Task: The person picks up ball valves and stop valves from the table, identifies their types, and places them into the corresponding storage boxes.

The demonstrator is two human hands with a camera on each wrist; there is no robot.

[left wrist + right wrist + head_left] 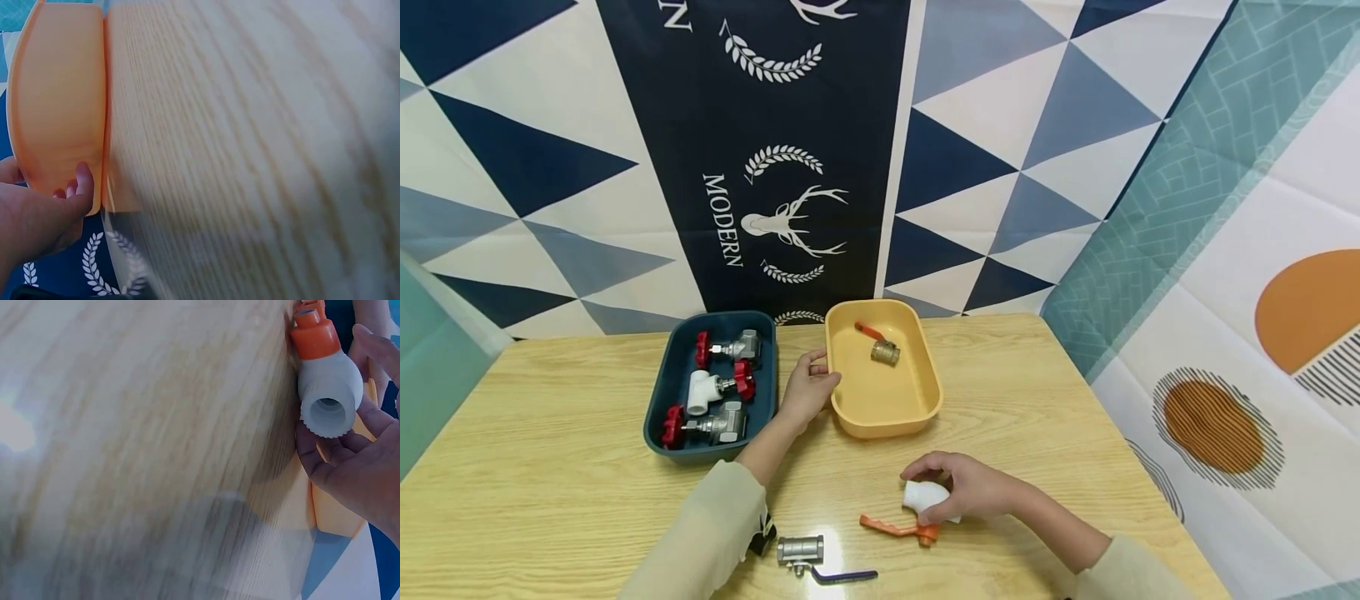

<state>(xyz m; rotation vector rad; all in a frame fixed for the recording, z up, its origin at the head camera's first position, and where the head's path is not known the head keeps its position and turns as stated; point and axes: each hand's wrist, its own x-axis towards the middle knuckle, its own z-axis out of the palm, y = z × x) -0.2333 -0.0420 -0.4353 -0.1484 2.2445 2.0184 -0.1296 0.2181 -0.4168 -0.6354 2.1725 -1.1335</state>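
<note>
At the left side of the yellow tray (880,431), my left hand (809,390) holds its wall, the thumb at the rim. In the left wrist view, the curled fingers (83,187) lie against the tray's outer side (59,94). My right hand (973,487) grips a white plastic ball valve (925,497) with an orange lever (891,527), low over the table. The right wrist view shows the valve's open round end (328,415). A metal ball valve (801,550) with a dark blue lever lies nearer me.
A brass valve with a red lever (885,353) lies inside the yellow tray. The dark blue tray (658,417) to its left holds several red-wheeled valves (724,423). A small black object (762,537) is partly hidden by my left sleeve. Patterned cloth (790,208) hangs behind the table.
</note>
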